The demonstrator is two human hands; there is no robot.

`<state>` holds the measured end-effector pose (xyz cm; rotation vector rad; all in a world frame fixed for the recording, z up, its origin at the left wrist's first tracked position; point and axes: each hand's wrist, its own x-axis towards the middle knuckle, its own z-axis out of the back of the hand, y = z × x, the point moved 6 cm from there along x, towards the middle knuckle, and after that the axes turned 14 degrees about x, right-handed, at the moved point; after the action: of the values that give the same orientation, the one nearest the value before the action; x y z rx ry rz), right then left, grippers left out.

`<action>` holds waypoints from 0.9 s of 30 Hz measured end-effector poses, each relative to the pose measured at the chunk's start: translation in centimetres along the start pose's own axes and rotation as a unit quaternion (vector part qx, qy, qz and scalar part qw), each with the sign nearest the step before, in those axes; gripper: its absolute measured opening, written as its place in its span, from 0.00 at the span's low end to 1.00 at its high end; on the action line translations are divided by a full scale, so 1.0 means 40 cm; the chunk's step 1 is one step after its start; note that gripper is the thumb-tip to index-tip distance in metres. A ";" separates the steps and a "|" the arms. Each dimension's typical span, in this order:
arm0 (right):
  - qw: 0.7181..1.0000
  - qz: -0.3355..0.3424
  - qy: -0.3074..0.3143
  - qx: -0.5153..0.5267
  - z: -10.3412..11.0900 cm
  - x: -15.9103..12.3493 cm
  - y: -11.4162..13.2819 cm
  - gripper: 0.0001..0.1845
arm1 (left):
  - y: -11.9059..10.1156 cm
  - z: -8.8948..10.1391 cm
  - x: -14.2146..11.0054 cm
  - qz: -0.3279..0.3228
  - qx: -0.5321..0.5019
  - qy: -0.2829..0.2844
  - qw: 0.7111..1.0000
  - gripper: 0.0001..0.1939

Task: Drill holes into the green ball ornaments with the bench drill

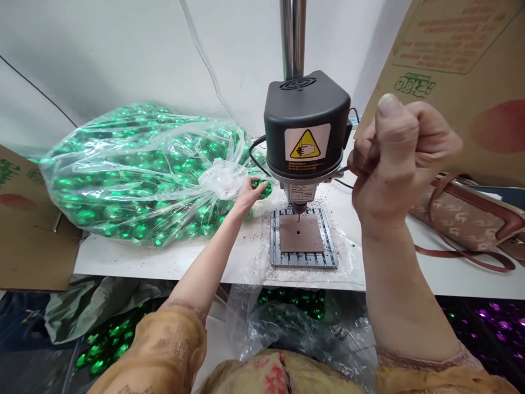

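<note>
My left hand [248, 195] has its fingers closed on a shiny green faceted bead [266, 189], just left of the drill press [307, 117]. Right beside that hand is the gathered neck [223, 179] of a clear plastic bag [123, 164] full of similar green beads. My right hand [396, 156] is wrapped round the press's feed lever [344, 170], whose end is hidden in the fist. Below the press head, a thin drill bit [299, 217] points down at a brown board [311, 241] with a small dark hole. The board lies on a slotted metal base [275, 258].
Dark shavings are scattered around the base. Cardboard boxes stand at the left [33, 235] and right [455, 87]. A patterned handbag [463, 219] with a brown strap lies at the right. Below the table edge are loose plastic film [283, 328], green beads [110, 339] and purple beads [500, 323].
</note>
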<state>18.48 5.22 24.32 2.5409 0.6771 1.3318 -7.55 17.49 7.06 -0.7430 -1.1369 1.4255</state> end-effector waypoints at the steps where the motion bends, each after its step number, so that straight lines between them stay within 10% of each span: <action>1: 1.000 0.003 -0.001 0.001 0.000 0.000 0.001 0.24 | 0.002 0.005 -0.031 0.018 -0.031 0.011 0.999 0.23; 10: 0.999 0.022 -0.010 0.037 0.000 -0.001 -0.003 0.23 | 0.033 -0.083 -0.282 -0.041 -0.058 0.102 0.992 0.30; 27: 0.998 -0.010 0.014 -0.060 0.019 -0.018 -0.019 0.26 | 0.032 -0.138 -0.333 -0.147 0.130 0.069 0.978 0.24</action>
<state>18.54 5.58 23.07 2.4209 0.6064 1.3606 -0.45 5.96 1.96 -0.4592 -0.8899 1.2215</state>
